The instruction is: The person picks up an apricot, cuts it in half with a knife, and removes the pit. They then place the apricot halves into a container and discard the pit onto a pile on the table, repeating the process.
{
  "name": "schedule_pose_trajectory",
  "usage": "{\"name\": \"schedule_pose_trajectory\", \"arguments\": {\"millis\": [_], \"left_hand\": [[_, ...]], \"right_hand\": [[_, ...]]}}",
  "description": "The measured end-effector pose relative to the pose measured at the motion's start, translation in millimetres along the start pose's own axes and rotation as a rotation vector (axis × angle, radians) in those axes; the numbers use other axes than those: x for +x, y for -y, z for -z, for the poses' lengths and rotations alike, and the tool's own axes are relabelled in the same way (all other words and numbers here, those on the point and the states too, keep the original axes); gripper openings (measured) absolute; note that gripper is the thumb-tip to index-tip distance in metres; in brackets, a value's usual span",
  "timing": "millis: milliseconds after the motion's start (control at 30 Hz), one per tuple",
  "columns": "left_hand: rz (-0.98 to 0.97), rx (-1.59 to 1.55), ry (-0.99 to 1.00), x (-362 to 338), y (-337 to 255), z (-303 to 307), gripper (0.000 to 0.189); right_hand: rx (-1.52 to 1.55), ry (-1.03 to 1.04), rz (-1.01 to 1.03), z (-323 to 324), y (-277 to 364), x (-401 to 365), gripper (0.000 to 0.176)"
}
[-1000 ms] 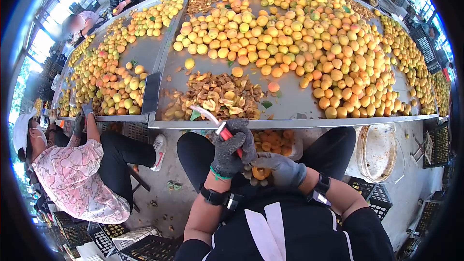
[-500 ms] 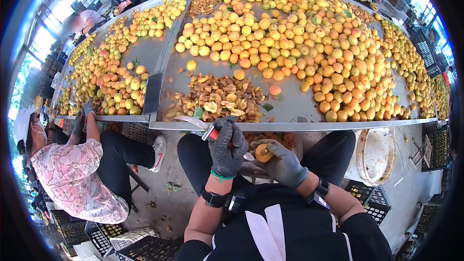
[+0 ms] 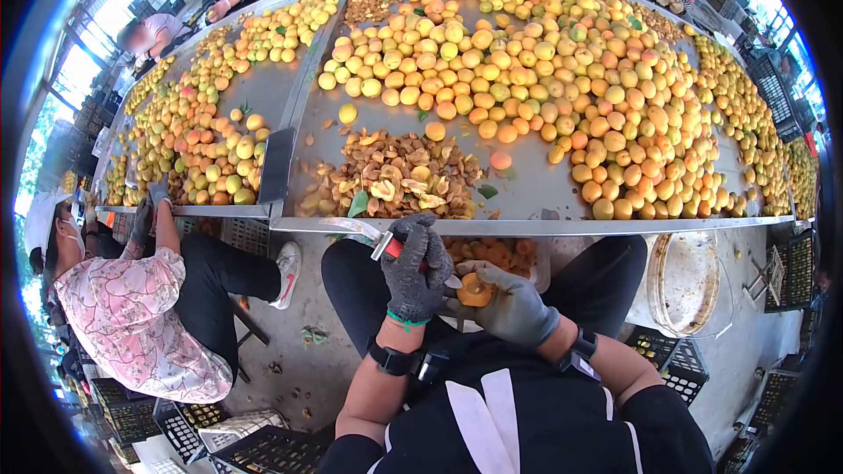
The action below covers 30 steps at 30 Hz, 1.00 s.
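My left hand, in a dark grey glove, is closed around a red-handled tool. A long curved metal end sticks out toward the table edge, and a small metal tip shows on the other side, close to the fruit. In a grey glove, my right hand grips a cut apricot with its hollow inside turned up. Both hands are over my lap, just in front of the table. Behind the curved metal lies a heap of brown pits and apricot scraps with a green leaf on it.
Many whole apricots cover the metal table. A container of cut apricots sits below the edge between my knees. At right stands a dirty white bucket. A co-worker in a pink floral top sits at left; others work across the table.
The apricot has turned and shifted slightly left and down in my right hand, showing more of its hollow. My left hand and the tool have moved slightly down.
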State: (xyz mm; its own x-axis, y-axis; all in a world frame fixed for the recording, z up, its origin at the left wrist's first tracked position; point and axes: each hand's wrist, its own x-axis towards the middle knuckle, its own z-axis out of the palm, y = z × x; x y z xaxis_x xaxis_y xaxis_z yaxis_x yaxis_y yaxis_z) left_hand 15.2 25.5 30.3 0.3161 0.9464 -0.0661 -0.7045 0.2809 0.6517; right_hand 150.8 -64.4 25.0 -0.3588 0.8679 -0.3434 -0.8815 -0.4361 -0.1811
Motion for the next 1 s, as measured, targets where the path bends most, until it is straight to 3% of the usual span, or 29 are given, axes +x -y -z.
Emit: {"name": "schedule_pose_trajectory", "arguments": {"millis": [500,700,800,867,900,967,1000], "left_hand": [[0.033,0.037,-0.023,-1.2,-3.9,-8.9,0.017],[0.057,0.033,0.018,0.0,0.1,-7.7,0.017],[0.054,0.189,0.006,-3.3,1.9,-9.7,0.015],[0.012,0.49,0.089,-7.1,-1.0,-14.4,0.016],[0.014,0.491,0.09,-5.6,2.1,-10.4,0.016],[-0.371,0.836,0.232,-1.0,9.6,1.3,0.015],[-0.373,0.839,0.229,-1.4,4.3,-3.4,0.015]], "right_hand": [[-0.193,-0.096,0.062,6.5,-16.8,6.3,0.027],[-0.288,0.022,0.107,9.3,-21.9,7.3,0.024],[-0.215,-0.118,0.076,-1.7,-20.6,6.9,0.023],[-0.272,-0.202,0.067,-3.9,-23.0,8.2,0.024],[-0.27,-0.203,0.069,-3.1,-22.2,8.1,0.024],[-0.229,-0.021,0.036,-1.2,-18.9,8.6,0.025],[-0.229,-0.018,0.033,-1.0,-17.6,8.4,0.025]]}}
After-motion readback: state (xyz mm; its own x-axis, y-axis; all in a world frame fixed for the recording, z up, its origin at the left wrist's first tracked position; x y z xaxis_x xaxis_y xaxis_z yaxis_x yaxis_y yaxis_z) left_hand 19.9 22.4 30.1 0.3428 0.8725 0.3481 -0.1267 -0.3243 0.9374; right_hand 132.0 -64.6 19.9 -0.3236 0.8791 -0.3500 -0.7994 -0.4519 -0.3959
